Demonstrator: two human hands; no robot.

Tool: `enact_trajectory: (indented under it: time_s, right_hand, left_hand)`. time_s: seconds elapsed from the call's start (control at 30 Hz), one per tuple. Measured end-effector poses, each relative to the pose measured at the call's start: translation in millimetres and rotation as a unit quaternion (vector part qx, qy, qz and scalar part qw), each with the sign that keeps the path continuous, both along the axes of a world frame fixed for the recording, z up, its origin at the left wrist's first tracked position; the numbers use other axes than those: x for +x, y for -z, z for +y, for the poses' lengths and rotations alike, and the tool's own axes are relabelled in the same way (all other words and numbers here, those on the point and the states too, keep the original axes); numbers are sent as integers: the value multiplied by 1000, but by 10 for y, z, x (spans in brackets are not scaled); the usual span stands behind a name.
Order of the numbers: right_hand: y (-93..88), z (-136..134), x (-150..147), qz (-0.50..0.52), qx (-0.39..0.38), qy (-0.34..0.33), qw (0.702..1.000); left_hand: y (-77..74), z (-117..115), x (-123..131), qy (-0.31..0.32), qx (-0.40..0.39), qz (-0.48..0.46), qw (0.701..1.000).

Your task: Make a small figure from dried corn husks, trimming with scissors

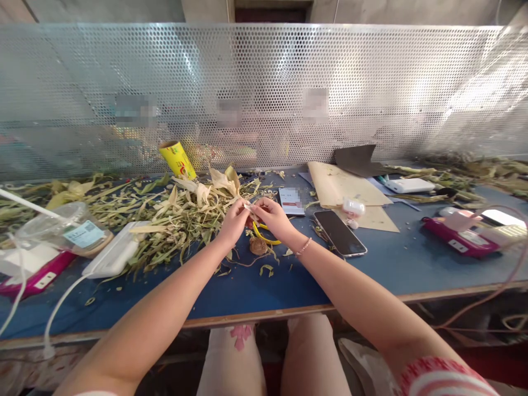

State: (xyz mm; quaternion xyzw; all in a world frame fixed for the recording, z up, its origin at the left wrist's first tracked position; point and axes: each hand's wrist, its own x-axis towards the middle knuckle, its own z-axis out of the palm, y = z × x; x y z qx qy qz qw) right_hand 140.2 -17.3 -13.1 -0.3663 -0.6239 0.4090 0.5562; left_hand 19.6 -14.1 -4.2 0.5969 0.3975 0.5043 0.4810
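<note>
My left hand (234, 223) and my right hand (274, 217) meet above the middle of the blue table. Both are closed, with thumbs and fingertips pinched together. A small whitish bit shows between the fingertips, too small to name. Just below my right hand lies a curved yellow handle (270, 237), its tool mostly hidden. A round brown coil-like thing (258, 246) rests beside the handle. To the left, a heap of dried leaves and stalks (173, 225) reaches up to my left hand, with broad pale husks (225, 181) on top.
On the right lie a black phone (340, 233), a clear earphone-like case (353, 208), brown paper (342, 187) and a magenta device (462, 236). Leftward are a plastic cup (82, 228), a white power strip (113, 253) and cables. A perforated metal screen (264, 82) stands behind a yellow tube (177, 159).
</note>
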Motion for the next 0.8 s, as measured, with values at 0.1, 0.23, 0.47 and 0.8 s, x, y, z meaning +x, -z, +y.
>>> enact_trajectory:
  time_s: [0.1, 0.23, 0.47, 0.8]
  right_hand:
    - [28, 29, -7, 6, 0, 0, 1000]
    - [47, 60, -15, 11, -1, 25, 1000]
    - [61, 73, 2, -3, 10, 50, 999]
    - [12, 11, 33, -69, 99, 69, 990]
  left_hand:
    - [-1, 15, -9, -10, -2, 1, 1000]
    - [26, 49, -19, -19, -10, -19, 1000]
    - [42, 63, 3, -10, -38, -61, 997]
    - [83, 90, -25, -49, 32, -9, 998]
